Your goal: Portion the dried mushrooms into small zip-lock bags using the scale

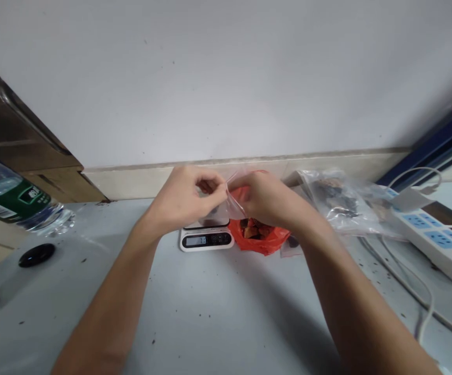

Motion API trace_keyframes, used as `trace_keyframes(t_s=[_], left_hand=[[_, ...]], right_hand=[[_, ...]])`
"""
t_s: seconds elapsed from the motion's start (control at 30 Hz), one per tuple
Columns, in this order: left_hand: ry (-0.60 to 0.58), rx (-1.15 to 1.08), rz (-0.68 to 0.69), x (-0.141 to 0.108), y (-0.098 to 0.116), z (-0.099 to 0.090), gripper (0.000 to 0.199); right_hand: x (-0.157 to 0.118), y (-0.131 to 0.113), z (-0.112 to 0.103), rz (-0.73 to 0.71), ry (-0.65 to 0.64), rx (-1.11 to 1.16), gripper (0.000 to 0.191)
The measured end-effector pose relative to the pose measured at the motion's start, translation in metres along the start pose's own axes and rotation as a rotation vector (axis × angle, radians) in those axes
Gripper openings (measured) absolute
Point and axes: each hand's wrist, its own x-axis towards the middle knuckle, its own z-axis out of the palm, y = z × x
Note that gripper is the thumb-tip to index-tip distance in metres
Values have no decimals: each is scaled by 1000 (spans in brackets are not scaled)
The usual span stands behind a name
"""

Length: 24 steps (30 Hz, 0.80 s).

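A small clear plastic bag [235, 204] is stretched between my hands above a white digital scale [206, 247]. My left hand [188, 195] pinches the bag's left edge between thumb and fingertips. On the other side my right hand [267, 198] is closed on the bag's edge, its fingertips partly hidden behind the plastic. The scale's lit display seems to read 7.1, and its plate is mostly covered by my left hand. Just right of the scale, below my right hand, an open red plastic bag [263, 242] holds brown and orange dried pieces.
Clear bags with dark dried contents [335, 200] lie at the back right, beside a white power strip [437, 239] with cables. At left are a large water bottle [18, 200] and a black oval object [37, 255]. A wall [229, 94] rises behind.
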Motion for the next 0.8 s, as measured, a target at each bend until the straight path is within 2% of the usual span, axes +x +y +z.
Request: trace_keyframes(t_s=[0.1,0.17,0.23,0.3,0.37,0.47,0.53,0.6,0.67,0.73,0.8], left_hand=[[256,-24,35,3,-10,0,20],[373,-84,-78,7,-21,1,36],[315,-272,-290,10,-32,3,51],[231,-499,-419,12,-38,3,56],[220,-634,-451,12,-39,2,59],[309,-665,-440,12,-36,2,69],[358,-667,-425,13,-36,4,72],[377,-664,-385,14,-37,11,60],[371,-651,-326,17,-37,19,40],[347,-634,-263,20,-34,29,26],[336,-624,-194,24,-27,37,21]], right_hand=[[2,10,-8,-57,6,52,35],[3,18,-15,-117,33,143,55],[3,25,-22,-172,62,223,81],[2,32,-27,-187,62,257,93],[0,38,-34,-195,31,258,86],[-5,49,-50,-202,-102,167,50],[-9,55,-62,-145,-186,49,42],[-12,60,-71,-41,-207,-69,44],[-14,63,-76,49,-188,-154,43],[-14,64,-76,95,-165,-196,39],[-13,63,-73,115,-122,-185,35]])
